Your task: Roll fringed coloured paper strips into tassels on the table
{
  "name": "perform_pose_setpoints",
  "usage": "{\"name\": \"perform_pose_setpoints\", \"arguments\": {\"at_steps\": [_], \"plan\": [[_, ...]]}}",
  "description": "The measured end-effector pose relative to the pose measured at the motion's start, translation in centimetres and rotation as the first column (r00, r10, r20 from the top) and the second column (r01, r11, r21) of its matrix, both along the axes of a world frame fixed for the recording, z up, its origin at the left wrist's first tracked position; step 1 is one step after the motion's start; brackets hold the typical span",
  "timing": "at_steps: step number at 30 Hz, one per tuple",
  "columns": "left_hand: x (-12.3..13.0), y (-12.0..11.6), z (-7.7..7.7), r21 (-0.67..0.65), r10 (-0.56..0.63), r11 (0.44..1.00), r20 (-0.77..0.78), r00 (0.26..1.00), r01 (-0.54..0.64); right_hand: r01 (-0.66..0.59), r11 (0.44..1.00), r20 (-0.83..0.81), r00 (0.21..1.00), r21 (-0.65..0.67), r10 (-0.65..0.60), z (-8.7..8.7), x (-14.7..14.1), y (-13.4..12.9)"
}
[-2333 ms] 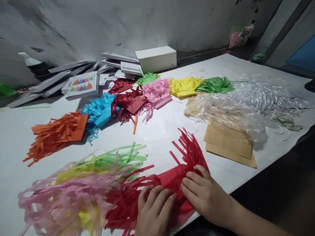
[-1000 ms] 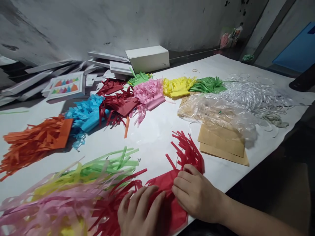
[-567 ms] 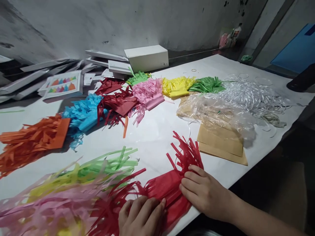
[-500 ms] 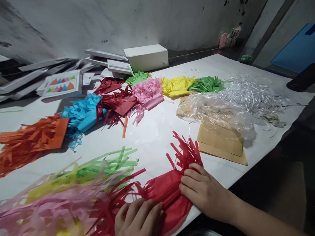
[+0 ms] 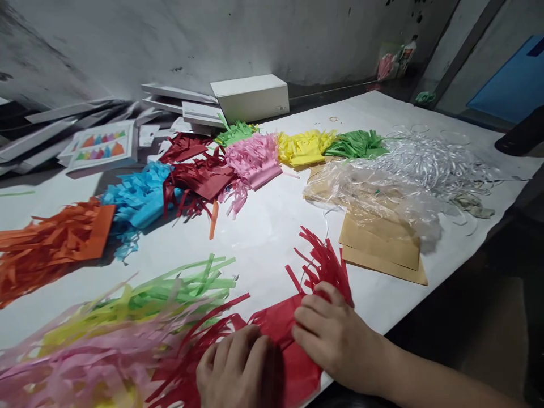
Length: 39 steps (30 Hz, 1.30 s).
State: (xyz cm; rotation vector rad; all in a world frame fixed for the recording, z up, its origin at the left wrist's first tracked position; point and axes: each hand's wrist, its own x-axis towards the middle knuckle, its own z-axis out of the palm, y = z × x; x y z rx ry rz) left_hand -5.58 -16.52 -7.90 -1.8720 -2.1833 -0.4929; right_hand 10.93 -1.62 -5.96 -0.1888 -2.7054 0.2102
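A red fringed tissue-paper sheet [image 5: 298, 365] lies at the table's near edge, with cut strips at both ends and a plain middle. My left hand [image 5: 233, 368] rests on the sheet's left part, fingers curled over the paper. Across the right part, my right hand [image 5: 334, 337] has its bent fingers pressed on the sheet, just below the upper fringe [image 5: 325, 260]. Both thumbs are hidden. Left of my left hand lie loose pink strips [image 5: 97, 362], with yellow and green strips [image 5: 182, 289] beyond them. A thin white string runs through the upper red fringe.
Fringed bundles line the table's back: orange [image 5: 85, 235], blue [image 5: 144, 198], dark red [image 5: 210, 175], pink [image 5: 255, 158], yellow [image 5: 306, 148] and green [image 5: 357, 144]. Brown envelopes [image 5: 382, 243], clear plastic [image 5: 382, 190] and silvery ribbon [image 5: 433, 161] lie right. Behind stand a white box [image 5: 255, 99] and flat boxes.
My right hand has slid left and slightly down over the red sheet. The fold ridge between my hands has flattened. My left hand has risen slightly, its fingers drawn in.
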Motion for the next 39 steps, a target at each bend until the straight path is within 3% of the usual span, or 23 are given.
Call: {"name": "perform_pose_setpoints", "arguments": {"at_steps": [2, 7, 13, 17, 26, 31, 36, 39], "plan": [[-0.7, -0.1, 0.0, 0.037, -0.087, 0.996, 0.045, 0.995, 0.085, -0.085, 0.996, 0.03, 0.996, 0.034, 0.084, -0.3, -0.2, 0.0], [-1.6, -0.2, 0.3, 0.012, -0.241, 0.97, -0.054, 0.969, 0.242, -0.038, 0.999, 0.035, 0.999, 0.003, 0.038, -0.7, -0.6, -0.1], [-0.7, 0.3, 0.3, 0.13, -0.22, 0.97, 0.09, 0.971, 0.207, -0.114, 0.993, -0.001, 0.993, 0.028, 0.114, -0.8, -1.0, -0.6], [-1.0, 0.3, 0.2, 0.064, -0.257, 0.966, 0.111, 0.96, 0.251, -0.126, 0.992, -0.009, 0.992, -0.032, 0.126, -1.2, 0.0, 0.0], [-0.5, 0.9, -0.1, 0.095, -0.166, 0.985, 0.263, 0.95, 0.146, -0.022, 0.972, -0.086, 0.996, -0.235, 0.001, -1.3, 2.8, 0.9], [0.2, 0.9, 0.2, 0.068, -0.135, 0.99, 0.271, 0.953, 0.121, 0.16, 0.939, -0.101, 0.975, -0.305, -0.199, -0.8, 2.1, 0.0], [0.5, 1.3, 0.6, -0.069, -0.015, 0.997, 0.17, 0.985, 0.027, 0.301, 0.916, -0.097, 0.937, -0.265, -0.336, -0.8, 1.2, -1.0], [0.6, 1.5, 0.8, -0.108, -0.024, 0.993, 0.15, 0.988, 0.04, 0.292, 0.943, -0.105, 0.945, -0.159, -0.31, -0.9, 1.2, -1.2]]}}
